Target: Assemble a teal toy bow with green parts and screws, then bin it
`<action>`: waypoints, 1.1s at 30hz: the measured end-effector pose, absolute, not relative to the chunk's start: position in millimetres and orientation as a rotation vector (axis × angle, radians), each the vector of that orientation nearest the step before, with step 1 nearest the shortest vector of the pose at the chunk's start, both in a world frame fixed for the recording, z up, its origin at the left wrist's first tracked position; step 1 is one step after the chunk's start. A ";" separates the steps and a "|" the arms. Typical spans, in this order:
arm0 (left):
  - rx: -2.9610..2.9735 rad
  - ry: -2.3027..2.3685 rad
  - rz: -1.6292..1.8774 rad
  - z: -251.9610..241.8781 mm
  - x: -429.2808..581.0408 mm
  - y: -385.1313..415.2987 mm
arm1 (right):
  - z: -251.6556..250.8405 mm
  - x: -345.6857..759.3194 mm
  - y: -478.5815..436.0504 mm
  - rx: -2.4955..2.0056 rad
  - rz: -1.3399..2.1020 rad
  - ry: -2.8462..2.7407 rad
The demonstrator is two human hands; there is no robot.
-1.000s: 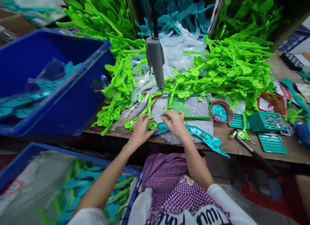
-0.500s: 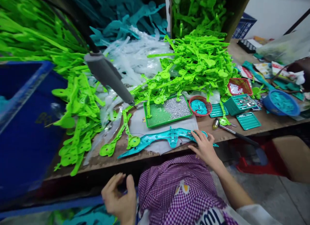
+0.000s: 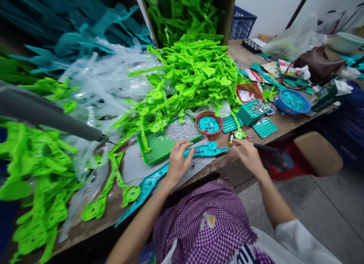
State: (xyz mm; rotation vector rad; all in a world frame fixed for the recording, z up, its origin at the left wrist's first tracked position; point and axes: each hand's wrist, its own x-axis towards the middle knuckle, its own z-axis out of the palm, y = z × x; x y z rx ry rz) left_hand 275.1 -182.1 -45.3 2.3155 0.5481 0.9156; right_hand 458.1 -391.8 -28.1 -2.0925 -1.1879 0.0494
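A long teal plastic part (image 3: 159, 173) lies on a white cloth (image 3: 136, 169) at the bench's front edge. My left hand (image 3: 178, 161) rests on its middle, fingers curled over it. My right hand (image 3: 247, 154) is at the bench edge to the right, fingers bent around the handle of a screwdriver (image 3: 257, 145) with a yellowish grip. Just behind the teal part stands a green tray (image 3: 159, 144) holding a heap of small silver screws (image 3: 182, 129).
A big heap of bright green plastic parts (image 3: 190, 74) fills the bench behind, with clear plastic bags (image 3: 105, 85) and teal parts (image 3: 85, 29) at left. A grey hanging power screwdriver (image 3: 42, 112) juts in from the left. Small baskets (image 3: 209, 123) and a blue bowl (image 3: 292, 101) stand at right.
The view has swung right. My left hand rose from below the bench onto the teal part. My right hand left the part's end and went to the screwdriver.
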 end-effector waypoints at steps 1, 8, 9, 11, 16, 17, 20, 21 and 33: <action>2.390 0.510 0.816 -52.9 270.8 -182.8 | -24.6 470.6 -402.5 -2.098 0.032 -1.055; 2.657 0.373 0.507 -64.7 260.7 -187.6 | -24.6 547.1 -386.2 -2.481 0.039 -0.840; 2.672 0.362 0.469 -63.8 261.7 -188.0 | -27.0 553.2 -378.9 -2.589 0.040 -0.820; 2.690 0.351 0.399 -62.1 265.4 -188.4 | -31.2 560.7 -366.5 -2.751 0.061 -0.814; 2.703 0.360 0.290 -59.3 290.1 -191.2 | -29.8 571.1 -350.8 -2.750 0.217 -0.783; 2.697 0.361 0.269 -59.2 295.6 -192.0 | -26.9 575.2 -350.8 -2.689 0.258 -0.748; 2.674 0.339 0.232 -58.4 304.6 -192.1 | -15.5 588.7 -359.3 -2.427 0.440 -0.654; 2.673 0.318 0.246 -57.4 305.1 -190.9 | -12.3 591.1 -364.4 -2.337 0.508 -0.604; 3.010 0.225 0.236 -35.3 378.7 -159.4 | -42.1 453.6 -392.7 -1.692 0.641 -0.357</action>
